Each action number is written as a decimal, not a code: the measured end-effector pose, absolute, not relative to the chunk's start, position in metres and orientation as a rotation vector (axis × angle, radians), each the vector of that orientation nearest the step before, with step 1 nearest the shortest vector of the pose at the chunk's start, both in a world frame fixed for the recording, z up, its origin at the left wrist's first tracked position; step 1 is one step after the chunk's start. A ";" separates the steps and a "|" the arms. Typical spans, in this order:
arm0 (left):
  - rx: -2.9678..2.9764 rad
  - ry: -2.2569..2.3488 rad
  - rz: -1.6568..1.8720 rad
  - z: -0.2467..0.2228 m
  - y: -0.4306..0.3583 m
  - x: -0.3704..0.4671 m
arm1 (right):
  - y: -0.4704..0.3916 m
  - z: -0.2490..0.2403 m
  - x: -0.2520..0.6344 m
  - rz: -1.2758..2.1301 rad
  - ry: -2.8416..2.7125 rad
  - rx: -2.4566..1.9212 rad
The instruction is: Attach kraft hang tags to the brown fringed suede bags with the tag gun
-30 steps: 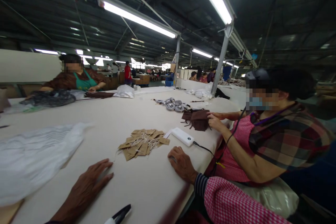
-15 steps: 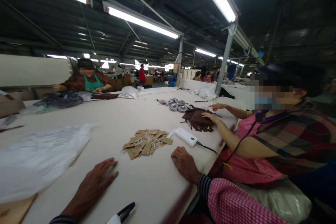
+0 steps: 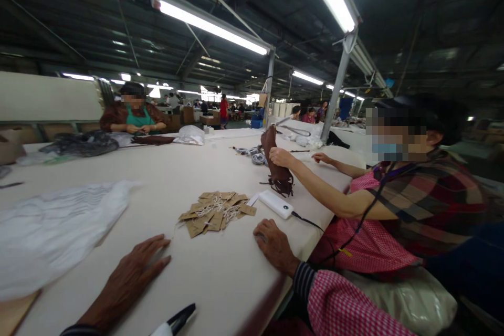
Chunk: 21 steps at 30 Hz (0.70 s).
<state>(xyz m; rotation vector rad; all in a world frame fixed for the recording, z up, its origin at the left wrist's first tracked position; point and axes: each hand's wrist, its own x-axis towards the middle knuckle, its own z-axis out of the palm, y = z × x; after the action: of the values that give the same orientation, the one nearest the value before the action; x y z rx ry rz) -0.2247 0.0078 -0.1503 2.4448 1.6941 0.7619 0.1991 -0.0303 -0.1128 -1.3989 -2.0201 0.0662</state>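
Observation:
My left hand (image 3: 136, 270) rests on the white tabletop with its fingers stretched out and nothing in it. On the right, my right hand (image 3: 274, 244) lies near the table edge, fingers loosely bent down to the surface, holding nothing I can see. Between and beyond my hands is a loose pile of brown card tags (image 3: 216, 212) with white strings. A white power bank (image 3: 275, 203) with a black cable lies just past my right hand. Closest to me, partly cut off, is a white object with a black tip (image 3: 181, 319).
At right, a co-worker's hand (image 3: 280, 158) holds up a brown fringed bag (image 3: 271, 149). Coiled grey straps (image 3: 258, 157) lie behind it. White plastic sheeting (image 3: 66, 231) covers the left side. Across the table sits another person (image 3: 136, 113) near dark plastic bags (image 3: 84, 144).
The co-worker at right has lifted the brown fringed bag from the table, raising it upright. The person across has brought both hands together. My hands stay in place; the view has shifted slightly.

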 end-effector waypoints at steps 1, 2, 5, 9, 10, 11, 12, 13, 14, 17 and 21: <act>2.433 1.696 0.763 -0.145 0.005 -0.222 | -0.029 -0.113 0.201 0.108 -1.974 -1.381; 2.419 1.702 0.768 -0.141 0.002 -0.220 | -0.027 -0.113 0.203 0.154 -1.922 -1.363; 2.394 1.701 0.791 -0.130 -0.006 -0.214 | -0.020 -0.106 0.209 0.234 -1.819 -1.311; 2.410 1.661 0.799 -0.124 -0.014 -0.209 | -0.008 -0.078 0.204 0.166 -1.924 -1.268; 2.417 1.649 0.799 -0.123 -0.015 -0.208 | -0.006 -0.071 0.199 0.146 -1.975 -1.265; 2.420 1.640 0.797 -0.122 -0.017 -0.206 | -0.005 -0.063 0.194 0.130 -2.033 -1.252; 2.419 1.635 0.793 -0.121 -0.017 -0.205 | -0.005 -0.056 0.187 0.118 -2.097 -1.226; 2.417 1.634 0.788 -0.121 -0.018 -0.205 | -0.005 -0.050 0.180 0.108 -2.165 -1.186; 2.416 1.633 0.782 -0.121 -0.018 -0.204 | -0.005 -0.045 0.172 0.090 -2.232 -1.133; 2.437 1.615 0.792 -0.122 -0.017 -0.203 | -0.004 -0.035 0.147 -0.079 -2.413 -1.048; 2.463 1.595 0.867 -0.125 -0.017 -0.203 | 0.016 -0.035 0.120 -0.361 -2.607 -1.125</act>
<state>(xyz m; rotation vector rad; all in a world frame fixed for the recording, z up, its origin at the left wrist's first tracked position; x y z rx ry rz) -0.2032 -0.0169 -0.1249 2.4634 1.5950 0.8667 0.1195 0.0159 -0.0347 -1.1254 -2.6070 -0.3610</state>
